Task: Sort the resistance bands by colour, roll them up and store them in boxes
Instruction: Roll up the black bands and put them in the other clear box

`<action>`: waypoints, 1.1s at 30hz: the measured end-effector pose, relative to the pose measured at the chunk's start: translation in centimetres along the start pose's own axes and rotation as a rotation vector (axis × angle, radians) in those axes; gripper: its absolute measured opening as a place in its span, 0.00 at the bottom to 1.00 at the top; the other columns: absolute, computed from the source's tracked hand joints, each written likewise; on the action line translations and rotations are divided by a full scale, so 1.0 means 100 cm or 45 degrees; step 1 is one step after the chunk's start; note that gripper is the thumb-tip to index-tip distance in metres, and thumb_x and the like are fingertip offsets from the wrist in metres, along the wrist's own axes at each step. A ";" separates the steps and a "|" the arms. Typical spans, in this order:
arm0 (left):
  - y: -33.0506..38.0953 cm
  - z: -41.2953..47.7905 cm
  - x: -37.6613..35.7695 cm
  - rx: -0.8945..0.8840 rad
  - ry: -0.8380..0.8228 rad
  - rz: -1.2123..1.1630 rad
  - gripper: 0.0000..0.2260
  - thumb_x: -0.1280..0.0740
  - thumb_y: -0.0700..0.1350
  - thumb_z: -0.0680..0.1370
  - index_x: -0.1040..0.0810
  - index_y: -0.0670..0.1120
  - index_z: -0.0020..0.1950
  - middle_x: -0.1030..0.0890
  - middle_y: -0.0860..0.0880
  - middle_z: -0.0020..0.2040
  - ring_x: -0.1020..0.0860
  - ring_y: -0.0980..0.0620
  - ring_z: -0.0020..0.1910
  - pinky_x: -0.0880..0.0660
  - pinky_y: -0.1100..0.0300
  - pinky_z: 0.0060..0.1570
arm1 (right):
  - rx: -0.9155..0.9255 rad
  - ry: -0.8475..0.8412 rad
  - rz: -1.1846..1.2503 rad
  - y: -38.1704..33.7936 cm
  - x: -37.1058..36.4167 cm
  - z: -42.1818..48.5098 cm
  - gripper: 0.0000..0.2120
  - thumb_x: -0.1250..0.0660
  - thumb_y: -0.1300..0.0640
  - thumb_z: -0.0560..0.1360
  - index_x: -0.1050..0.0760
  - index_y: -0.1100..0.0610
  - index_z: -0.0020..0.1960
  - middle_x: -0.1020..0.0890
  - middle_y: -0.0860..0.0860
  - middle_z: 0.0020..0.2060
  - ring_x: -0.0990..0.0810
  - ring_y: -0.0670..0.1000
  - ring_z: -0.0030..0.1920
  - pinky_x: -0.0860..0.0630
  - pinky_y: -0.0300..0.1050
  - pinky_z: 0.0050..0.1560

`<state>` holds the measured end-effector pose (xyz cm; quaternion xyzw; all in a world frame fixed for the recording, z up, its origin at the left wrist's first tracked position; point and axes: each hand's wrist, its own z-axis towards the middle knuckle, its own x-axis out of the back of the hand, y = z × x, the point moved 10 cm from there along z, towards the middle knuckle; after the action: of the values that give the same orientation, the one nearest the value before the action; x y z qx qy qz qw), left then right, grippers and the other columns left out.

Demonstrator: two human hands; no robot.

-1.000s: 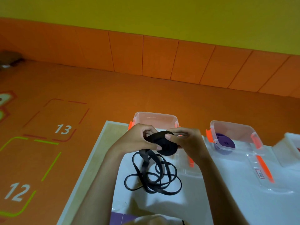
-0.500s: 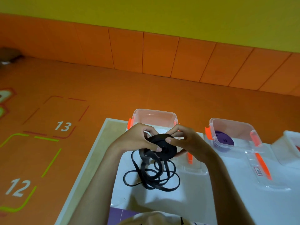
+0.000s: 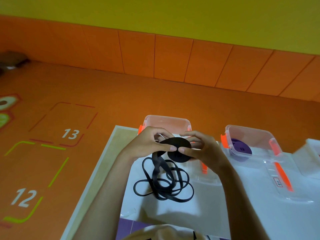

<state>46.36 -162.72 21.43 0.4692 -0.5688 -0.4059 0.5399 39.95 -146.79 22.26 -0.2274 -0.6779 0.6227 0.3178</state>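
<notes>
A black band roll (image 3: pixel 178 149) is pinched above the white table (image 3: pixel 225 213) by the curled fingers of the left hand (image 3: pixel 147 146) and the right hand (image 3: pixel 202 149). Its loose end (image 3: pixel 162 184) is piled on the table. A clear box (image 3: pixel 166 120) is half hidden behind the hands. A purple roll (image 3: pixel 242 149) is kept in the next box (image 3: pixel 251 134). "13" (image 3: pixel 70 133) and "12" (image 3: pixel 24 197) are painted on the orange floor (image 3: pixel 121 94).

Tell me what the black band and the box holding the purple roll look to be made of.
Black band: likely rubber or latex, matte; its loose tail flops in soft loops. Box: probably rigid plastic, glossy, see-through; the purple roll shows through its wall. Its orange latch: opaque plastic, seemingly.
</notes>
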 end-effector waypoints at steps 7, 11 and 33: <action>0.003 -0.003 0.003 -0.029 0.027 -0.214 0.16 0.17 0.50 0.70 0.13 0.53 0.56 0.12 0.51 0.46 0.14 0.53 0.48 0.21 0.66 0.50 | -0.014 0.113 0.130 -0.007 0.009 -0.007 0.16 0.16 0.55 0.67 0.14 0.55 0.53 0.12 0.56 0.49 0.11 0.59 0.48 0.14 0.52 0.40; 0.008 -0.007 0.006 -0.058 0.079 -0.203 0.11 0.20 0.51 0.73 0.13 0.52 0.54 0.12 0.54 0.46 0.15 0.53 0.49 0.23 0.62 0.54 | -0.005 0.239 0.230 -0.012 0.019 -0.010 0.18 0.18 0.51 0.66 0.15 0.53 0.54 0.12 0.56 0.51 0.12 0.60 0.50 0.14 0.54 0.41; -0.004 -0.021 0.013 -0.062 0.170 -0.309 0.07 0.29 0.52 0.83 0.16 0.51 0.58 0.15 0.52 0.49 0.17 0.54 0.53 0.21 0.52 0.59 | 0.088 0.560 0.383 -0.024 0.018 -0.009 0.09 0.21 0.57 0.74 0.15 0.51 0.53 0.13 0.54 0.52 0.13 0.60 0.54 0.14 0.53 0.39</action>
<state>48.56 -163.94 21.55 0.5473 -0.4609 -0.4498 0.5346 39.60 -145.18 24.88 -0.4443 -0.5294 0.6215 0.3689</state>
